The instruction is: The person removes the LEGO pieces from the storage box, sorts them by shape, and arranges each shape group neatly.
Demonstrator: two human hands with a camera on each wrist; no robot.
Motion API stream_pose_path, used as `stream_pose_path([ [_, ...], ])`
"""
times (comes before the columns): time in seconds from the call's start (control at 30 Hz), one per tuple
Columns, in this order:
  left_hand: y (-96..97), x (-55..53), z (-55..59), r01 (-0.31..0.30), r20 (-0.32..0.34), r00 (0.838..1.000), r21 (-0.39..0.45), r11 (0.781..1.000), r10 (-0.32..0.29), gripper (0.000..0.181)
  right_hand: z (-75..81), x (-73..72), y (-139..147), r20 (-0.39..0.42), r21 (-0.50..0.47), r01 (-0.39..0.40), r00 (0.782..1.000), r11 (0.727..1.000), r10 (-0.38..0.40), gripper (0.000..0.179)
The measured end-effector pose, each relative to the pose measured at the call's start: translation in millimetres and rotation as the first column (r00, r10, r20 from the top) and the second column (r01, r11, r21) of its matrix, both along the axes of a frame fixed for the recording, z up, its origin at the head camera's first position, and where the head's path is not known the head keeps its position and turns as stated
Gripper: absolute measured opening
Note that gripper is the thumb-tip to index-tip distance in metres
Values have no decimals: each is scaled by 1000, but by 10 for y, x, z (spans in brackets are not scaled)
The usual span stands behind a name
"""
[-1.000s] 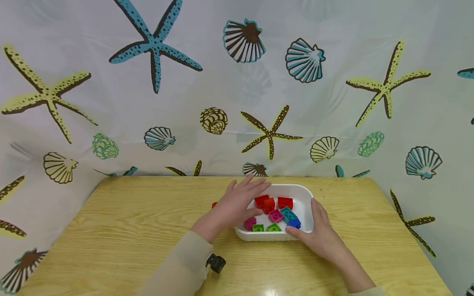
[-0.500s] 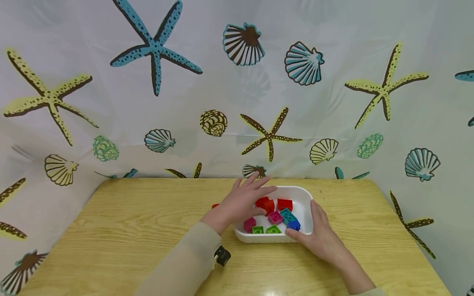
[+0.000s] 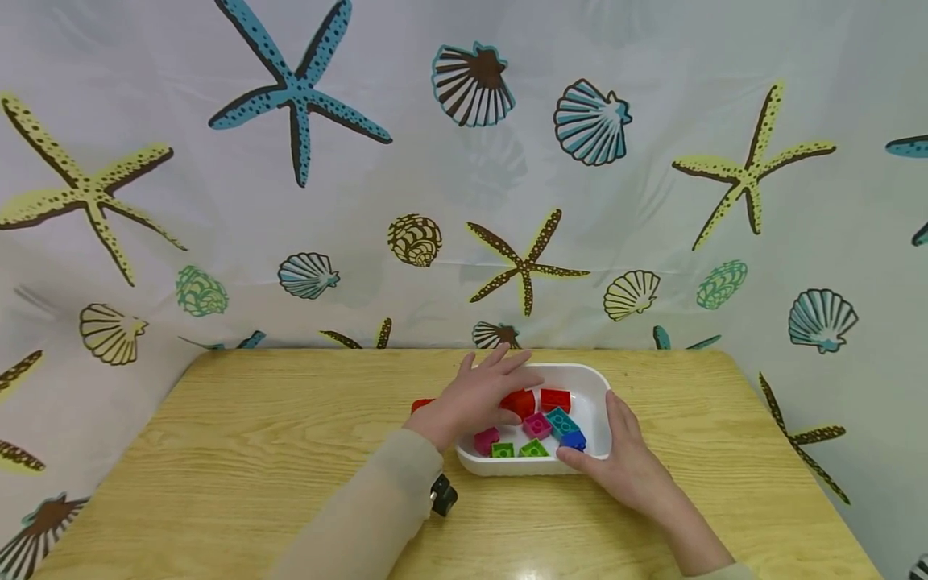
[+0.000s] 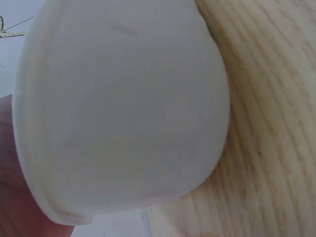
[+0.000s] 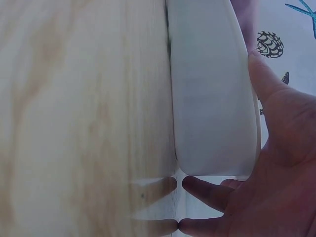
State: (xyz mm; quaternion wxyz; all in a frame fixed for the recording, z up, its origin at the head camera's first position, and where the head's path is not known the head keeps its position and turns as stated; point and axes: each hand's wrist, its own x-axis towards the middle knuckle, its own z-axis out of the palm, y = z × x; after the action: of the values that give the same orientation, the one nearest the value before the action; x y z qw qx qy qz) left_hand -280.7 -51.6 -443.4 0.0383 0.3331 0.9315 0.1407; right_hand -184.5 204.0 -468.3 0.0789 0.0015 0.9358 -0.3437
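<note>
A white plastic tray (image 3: 596, 415) of toy building bricks lies on the table. Over its left end reaches my left hand (image 3: 474, 401), fingers spread and bent downward, thumb and index beside a red brick (image 3: 524, 405). The hand partly covers the red bricks there. My right hand (image 3: 629, 466) holds the tray's near right corner, its thumb on the front rim and its fingers along the right end. Also inside are another red brick (image 3: 556, 400), magenta bricks (image 3: 537, 426), a teal brick (image 3: 561, 421), a blue brick (image 3: 573, 441) and green bricks (image 3: 533, 449).
Left of the tray, a red object (image 3: 420, 404) shows partly behind my left wrist. The wooden table (image 3: 290, 451) ends at a hanging cloth (image 3: 406, 161) with starfish and shells. Both wrist views are mostly filled by the tray's outer wall (image 4: 133, 108).
My left hand has shifted slightly right and lower over the red bricks, with more of the red object behind the wrist showing. The right hand stays at the tray's corner.
</note>
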Motion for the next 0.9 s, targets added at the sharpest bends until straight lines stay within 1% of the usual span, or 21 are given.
stream_pose_path([
  [0.2,2,-27,-59,6,-44,999,-42,999,-7,68,2,-6,1,-7,1,-7,1000,1000,7,132],
  [0.47,3,-35,-114,-5,-58,998,-55,998,1,65,-5,-9,7,-2,4,-7,1000,1000,7,132],
  [0.67,0,-37,-145,-12,-65,998,-40,999,9,62,-20,-14,6,0,11,-5,1000,1000,5,132],
  [0.9,14,-35,-139,-40,-61,997,-18,999,39,59,-21,-18,2,6,9,2,1000,1000,-2,132],
])
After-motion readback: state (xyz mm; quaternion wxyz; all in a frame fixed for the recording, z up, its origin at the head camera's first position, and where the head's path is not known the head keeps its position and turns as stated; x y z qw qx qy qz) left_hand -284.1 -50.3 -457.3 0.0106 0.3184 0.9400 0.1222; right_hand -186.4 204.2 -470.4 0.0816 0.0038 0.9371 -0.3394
